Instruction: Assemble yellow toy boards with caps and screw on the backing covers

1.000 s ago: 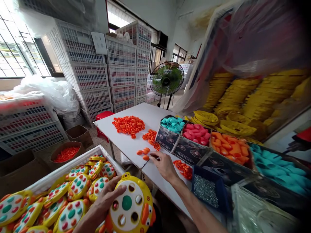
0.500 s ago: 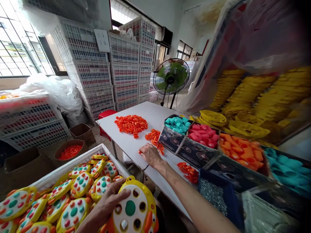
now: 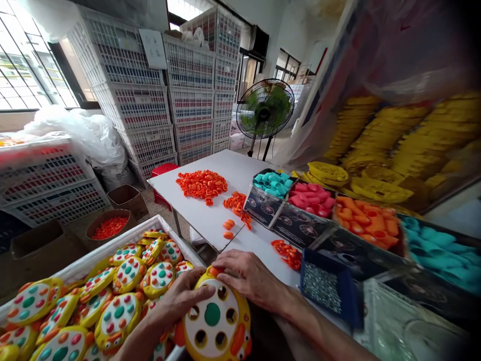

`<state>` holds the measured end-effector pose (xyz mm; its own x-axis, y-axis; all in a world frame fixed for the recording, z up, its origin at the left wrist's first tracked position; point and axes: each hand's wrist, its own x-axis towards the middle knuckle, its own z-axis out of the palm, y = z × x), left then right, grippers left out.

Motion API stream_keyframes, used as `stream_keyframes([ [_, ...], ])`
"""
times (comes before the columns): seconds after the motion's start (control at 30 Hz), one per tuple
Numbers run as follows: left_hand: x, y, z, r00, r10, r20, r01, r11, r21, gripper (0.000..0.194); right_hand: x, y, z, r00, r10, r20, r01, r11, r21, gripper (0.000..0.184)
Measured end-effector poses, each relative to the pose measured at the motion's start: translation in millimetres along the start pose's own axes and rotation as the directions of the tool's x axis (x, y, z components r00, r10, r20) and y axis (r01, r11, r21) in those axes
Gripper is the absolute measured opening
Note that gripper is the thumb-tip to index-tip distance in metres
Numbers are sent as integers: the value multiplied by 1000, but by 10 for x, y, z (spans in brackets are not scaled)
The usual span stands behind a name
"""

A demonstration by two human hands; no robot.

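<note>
My left hand (image 3: 179,299) grips the left rim of a yellow plastic animal toy (image 3: 211,335), thumb over its white face. The face has a green knob in the middle and open round holes around it. Orange flipper-like parts stick out from its sides. At the toy's top end my right hand (image 3: 250,276) holds a small orange oval piece (image 3: 215,271) against the yellow rim, its fingers curled over that end. A few loose orange oval pieces (image 3: 228,224) lie on the white table (image 3: 195,215) beyond.
A white crate (image 3: 165,225) of similar toys stands at left. Orange piles (image 3: 202,184) lie on the table. Boxes of teal, pink and orange parts (image 3: 366,223) line the right, beside a blue tray (image 3: 323,288) of screws. A fan (image 3: 265,110) stands behind.
My right hand has come back from the loose orange pieces on the table to the toy's top end, bringing an orange oval piece. The toy has shifted slightly right in my left hand.
</note>
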<state>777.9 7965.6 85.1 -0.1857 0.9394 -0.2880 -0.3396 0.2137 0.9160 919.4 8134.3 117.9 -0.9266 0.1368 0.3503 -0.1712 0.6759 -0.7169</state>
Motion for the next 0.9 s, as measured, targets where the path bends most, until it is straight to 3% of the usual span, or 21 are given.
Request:
stream_keyframes([
  [0.2,-30,39,121,999,-8,40,5,997,73,40,-150,-26,-7,997,-70,30,74,989,-130,21],
  [0.37,-61,67,219,999,-31,15,28,989,144,42,-268,-67,-7,999,-37,25,41,986,-161,24],
  [0.5,-99,64,273,999,-23,42,14,979,203,42,-353,-50,26,999,33,-33,-33,999,-12,19],
  [0.6,-136,86,301,999,-10,42,-3,958,285,39,-398,-21,59,976,204,-80,-182,957,226,13],
  [0.7,-181,144,331,1000,18,22,-25,896,444,37,-440,-17,58,923,384,34,-364,840,403,25],
  [0.77,-212,192,364,1000,22,17,-27,824,566,37,-475,-41,32,902,402,159,-428,786,445,28],
  [0.83,-238,229,407,1000,12,11,-16,755,656,38,-509,-82,-3,899,380,218,-438,789,431,25],
  [0.9,-253,236,447,999,37,-3,-24,714,700,39,-536,-120,-28,905,374,200,-424,824,377,23],
])
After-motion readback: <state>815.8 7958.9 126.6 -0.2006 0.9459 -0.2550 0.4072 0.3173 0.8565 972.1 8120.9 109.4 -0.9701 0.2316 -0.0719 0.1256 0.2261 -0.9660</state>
